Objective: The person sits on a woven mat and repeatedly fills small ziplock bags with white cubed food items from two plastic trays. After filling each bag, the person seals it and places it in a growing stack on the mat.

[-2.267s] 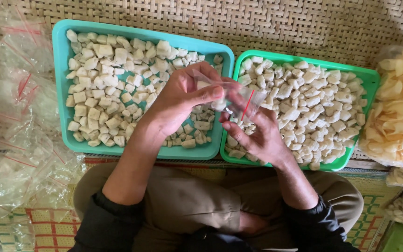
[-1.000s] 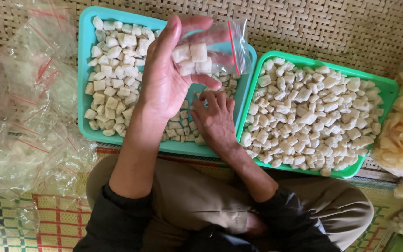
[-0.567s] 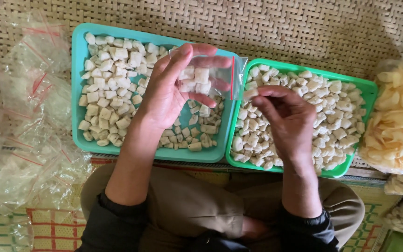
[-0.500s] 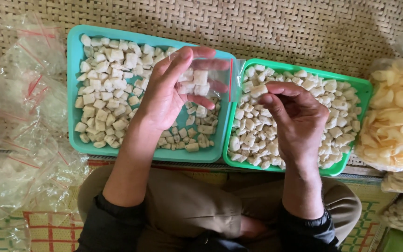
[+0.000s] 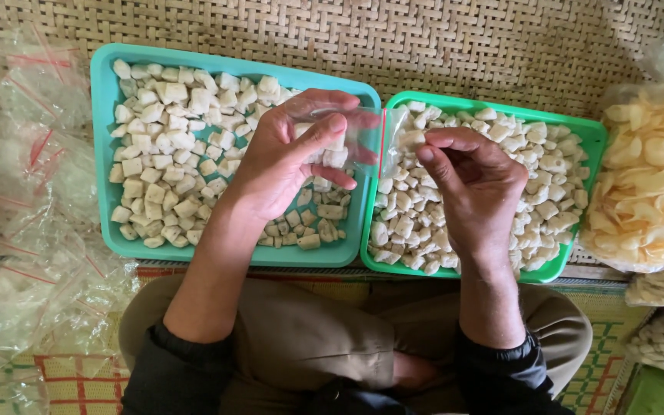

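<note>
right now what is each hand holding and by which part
The left hand holds a small clear bag of pale pieces, gripped around its filled lower part. The right hand pinches one pale piece at the bag's open mouth.

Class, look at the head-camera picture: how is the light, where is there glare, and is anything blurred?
Head view: soft, even daylight with faint shadows; glare streaks on the pile of clear bags; the left hand and right hand are sharp, but the small clear bag between them is hard to trace; frame edges bow slightly.
</note>
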